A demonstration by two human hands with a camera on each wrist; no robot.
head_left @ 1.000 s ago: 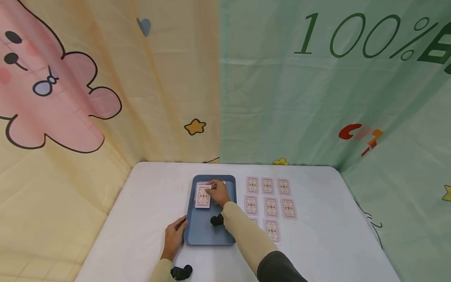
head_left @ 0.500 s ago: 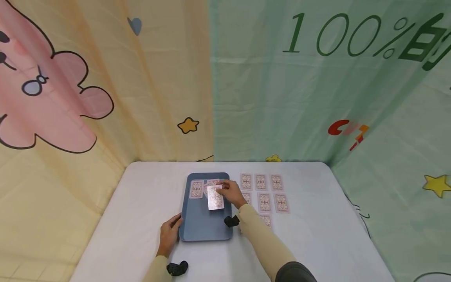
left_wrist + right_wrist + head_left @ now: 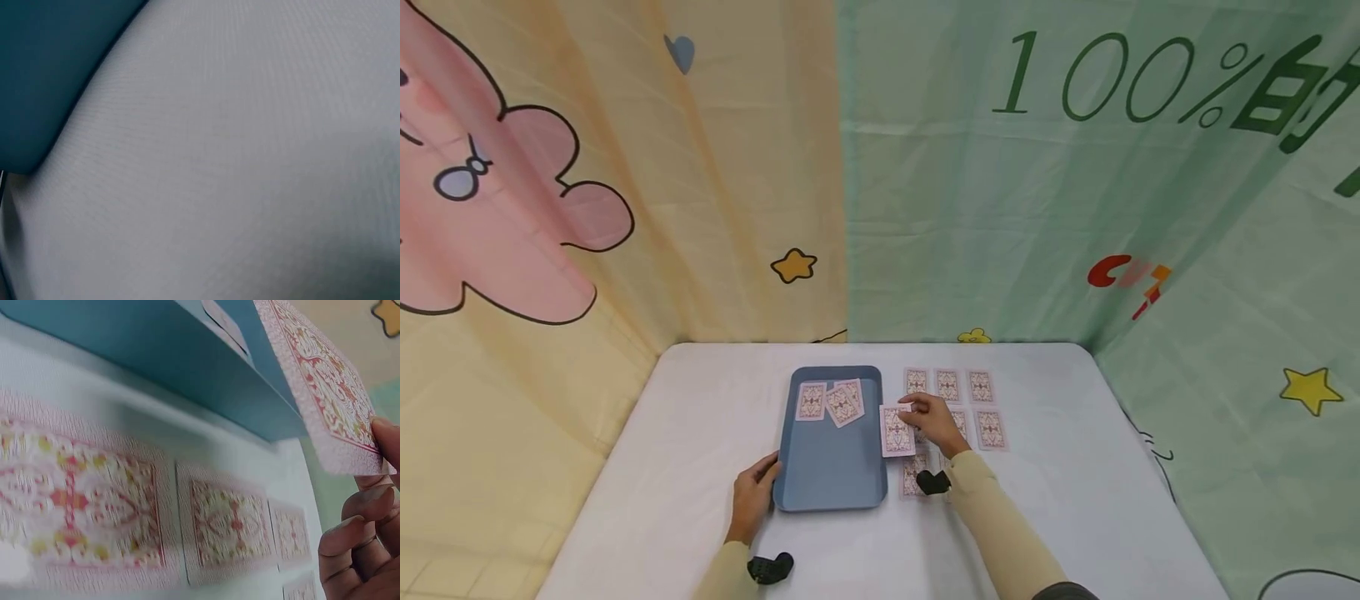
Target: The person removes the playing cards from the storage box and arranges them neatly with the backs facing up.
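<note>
My right hand (image 3: 934,421) pinches a face-down playing card (image 3: 897,431) by its edge, just right of the blue tray (image 3: 831,475) and above the rows of cards. In the right wrist view the held card (image 3: 325,387) tilts over the table with my fingertips (image 3: 369,531) at its corner. Two more face-down cards (image 3: 831,402) lie at the tray's far end. My left hand (image 3: 752,498) holds the tray's near left edge. Several face-down cards (image 3: 966,400) lie in a grid on the white table.
The white table (image 3: 685,467) is walled by yellow and green printed curtains (image 3: 1000,208). A dark wrist camera (image 3: 770,567) sits by my left sleeve. In the left wrist view only the tray corner (image 3: 44,81) and tablecloth show.
My right hand lifted one card off the pile in the tray and carried it right, past the tray's edge, over the card grid. The left hand stayed on the tray.
</note>
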